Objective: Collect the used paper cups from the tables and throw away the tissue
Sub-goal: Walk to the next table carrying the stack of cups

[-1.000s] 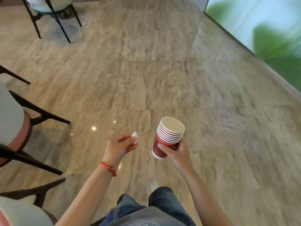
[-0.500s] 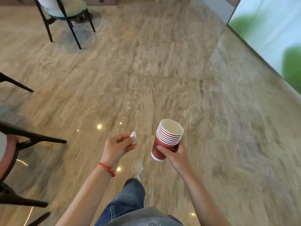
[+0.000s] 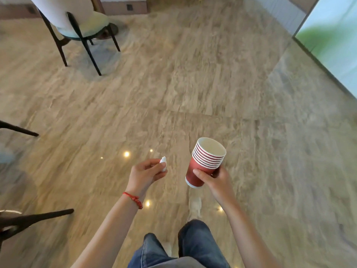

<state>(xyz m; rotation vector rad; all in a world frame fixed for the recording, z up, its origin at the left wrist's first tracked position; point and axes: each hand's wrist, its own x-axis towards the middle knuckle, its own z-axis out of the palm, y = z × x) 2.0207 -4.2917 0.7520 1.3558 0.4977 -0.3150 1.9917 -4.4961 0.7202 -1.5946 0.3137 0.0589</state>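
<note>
Stack of red paper cups (image 3: 205, 165) nested one inside another, held in right hand (image 3: 216, 180) above the floor (image 3: 212, 84). Top cup pale inside; contents, if any, not visible. Stack tilted: open mouth up and away toward the right, white base down and toward the left; long axis ran base-to-rim along that slant. Right fingers curled round the lower part of the stack, thumb (image 3: 201, 176) across the near side.

Small white tissue (image 3: 163, 163), wadded, pinched at the fingertips of left hand (image 3: 144, 176), just left of the cups and apart from them. Left fingers clenched on the wad; only its upper end showed. Red string bracelet (image 3: 133, 199) on left wrist.

Below: jeans (image 3: 193, 240) and a pale shoe (image 3: 195, 207) on the glossy stone-look floor. Chair (image 3: 75, 26) with dark legs at far left; further dark chair legs (image 3: 29, 217) at near left. Frame blurred toward the edges.
</note>
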